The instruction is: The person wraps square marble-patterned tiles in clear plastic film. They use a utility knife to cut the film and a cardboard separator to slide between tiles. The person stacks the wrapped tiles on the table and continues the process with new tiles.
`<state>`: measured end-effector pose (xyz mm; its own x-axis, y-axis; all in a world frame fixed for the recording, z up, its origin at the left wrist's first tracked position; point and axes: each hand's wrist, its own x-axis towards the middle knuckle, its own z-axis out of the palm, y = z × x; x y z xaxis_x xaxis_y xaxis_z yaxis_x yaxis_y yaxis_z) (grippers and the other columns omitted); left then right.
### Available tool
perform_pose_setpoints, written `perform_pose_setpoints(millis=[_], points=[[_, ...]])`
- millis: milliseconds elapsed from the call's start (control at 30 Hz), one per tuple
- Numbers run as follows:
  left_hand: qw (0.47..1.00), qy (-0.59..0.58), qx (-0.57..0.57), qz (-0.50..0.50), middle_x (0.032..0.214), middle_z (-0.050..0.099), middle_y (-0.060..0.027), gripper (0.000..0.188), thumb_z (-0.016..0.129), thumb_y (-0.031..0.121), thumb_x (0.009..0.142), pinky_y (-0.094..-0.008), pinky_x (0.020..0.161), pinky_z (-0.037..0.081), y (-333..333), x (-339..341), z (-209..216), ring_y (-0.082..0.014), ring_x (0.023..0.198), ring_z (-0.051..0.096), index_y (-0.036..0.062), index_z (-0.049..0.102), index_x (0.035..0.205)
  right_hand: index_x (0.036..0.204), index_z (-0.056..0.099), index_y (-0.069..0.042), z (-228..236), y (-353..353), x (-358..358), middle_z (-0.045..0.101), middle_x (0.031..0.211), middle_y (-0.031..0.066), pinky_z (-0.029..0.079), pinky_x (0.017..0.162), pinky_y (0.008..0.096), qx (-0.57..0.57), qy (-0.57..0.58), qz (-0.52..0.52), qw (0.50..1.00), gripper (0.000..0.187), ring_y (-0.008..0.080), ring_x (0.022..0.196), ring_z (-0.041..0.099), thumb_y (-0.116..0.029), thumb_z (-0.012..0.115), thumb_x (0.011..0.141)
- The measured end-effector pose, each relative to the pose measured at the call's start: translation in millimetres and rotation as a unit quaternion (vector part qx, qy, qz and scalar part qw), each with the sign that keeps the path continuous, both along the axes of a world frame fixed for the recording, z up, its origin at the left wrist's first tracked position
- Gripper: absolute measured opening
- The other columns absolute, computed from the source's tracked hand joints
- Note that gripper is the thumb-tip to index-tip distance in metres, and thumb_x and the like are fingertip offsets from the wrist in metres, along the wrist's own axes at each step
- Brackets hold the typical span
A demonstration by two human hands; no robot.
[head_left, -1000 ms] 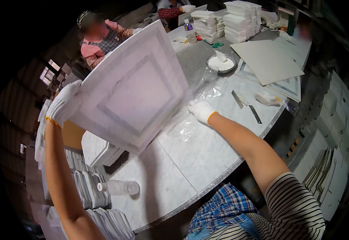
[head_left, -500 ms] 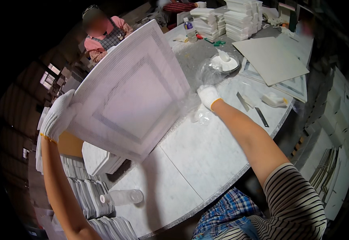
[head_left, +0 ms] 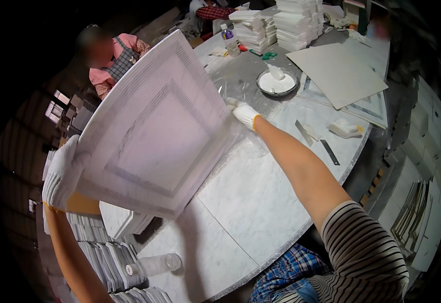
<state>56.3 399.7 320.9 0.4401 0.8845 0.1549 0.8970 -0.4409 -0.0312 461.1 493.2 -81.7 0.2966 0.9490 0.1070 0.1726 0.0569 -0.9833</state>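
A large white panel point(head_left: 155, 126) with a grey rectangular border pattern stands tilted on the table. My left hand point(head_left: 63, 169), in a white knit glove, grips its raised left edge. At the panel's right side is my right hand point(head_left: 243, 113), gloved the same way, its fingers closed on thin clear plastic film point(head_left: 243, 139). That film lies crumpled along the panel's lower right edge, partly hidden by the panel. Beyond the right hand sits a dark-rimmed bowl point(head_left: 277, 93) of white paste with a scoop in it.
Two flat blades point(head_left: 330, 152), a folded glove point(head_left: 345, 128) and a beige board point(head_left: 337, 76) lie right. Stacked white tiles point(head_left: 295, 25) stand at the back, near a bottle point(head_left: 230, 40). A clear bottle point(head_left: 155, 264) lies near left. Across the table is another person point(head_left: 122, 58).
My right hand has moved left toward the panel, drawing the plastic film away from the bowl. The panel and my left hand have shifted slightly left and down in view.
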Motion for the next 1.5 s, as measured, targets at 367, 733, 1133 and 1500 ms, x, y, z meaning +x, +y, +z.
perform_pose_setpoints(millis=[367, 733, 1133, 1500], points=[[0.999, -0.029, -0.009, -0.011, 0.093, 0.065, -0.0159, 0.03, 0.06, 0.011, 0.09, -0.0367, 0.076, 0.05, 6.2, -1.6, -7.7, -0.026, 0.083, 0.064, -0.001, 0.058, 0.117, 0.114, 0.059, -0.017, 55.3, -127.5, -33.9, 0.065, 0.112, 0.0122, 0.053, 0.078, 0.0476, 0.133, -0.522, 0.057, 0.841, 0.024, 0.0339, 0.092, 0.066, -0.031, 0.057, 0.094], [1.0, -0.024, 0.003, -0.02, 0.091, 0.064, -0.016, 0.029, 0.06, 0.011, 0.089, -0.0366, 0.076, 0.05, 7.0, -3.8, -7.2, -0.0263, 0.082, 0.063, -0.0012, 0.058, 0.116, 0.105, 0.069, -0.018, 10.0, -104.7, -4.1, 0.066, 0.107, 0.0083, 0.053, 0.084, 0.0439, 0.063, -0.6, 0.067, 0.795, 0.022, 0.0281, 0.099, 0.064, -0.015, 0.061, 0.085], [0.999, -0.015, -0.018, 0.046, 0.105, 0.068, -0.0164, 0.034, 0.05, 0.016, 0.097, -0.039, 0.085, 0.051, -6.6, 8.0, -2.5, -0.0261, 0.094, 0.064, 0.0004, 0.06, 0.126, 0.106, 0.074, -0.01, 10.1, -70.2, 0.4, 0.069, 0.119, 0.0144, 0.055, 0.088, 0.0471, -0.142, -0.453, -0.099, 0.875, 0.027, 0.0354, 0.104, 0.068, -0.014, 0.052, 0.091], [0.997, -0.002, 0.072, -0.033, 0.111, 0.061, -0.013, 0.038, 0.051, 0.003, 0.094, -0.0313, 0.091, 0.046, 26.8, -35.4, -11.2, -0.0233, 0.099, 0.057, -0.0012, 0.055, 0.131, 0.119, 0.07, -0.015, 25.3, -31.6, 2.9, 0.069, 0.118, 0.0196, 0.056, 0.084, 0.0486, -0.122, -0.437, -0.035, 0.89, 0.033, 0.036, 0.1, 0.07, -0.016, 0.052, 0.092]])
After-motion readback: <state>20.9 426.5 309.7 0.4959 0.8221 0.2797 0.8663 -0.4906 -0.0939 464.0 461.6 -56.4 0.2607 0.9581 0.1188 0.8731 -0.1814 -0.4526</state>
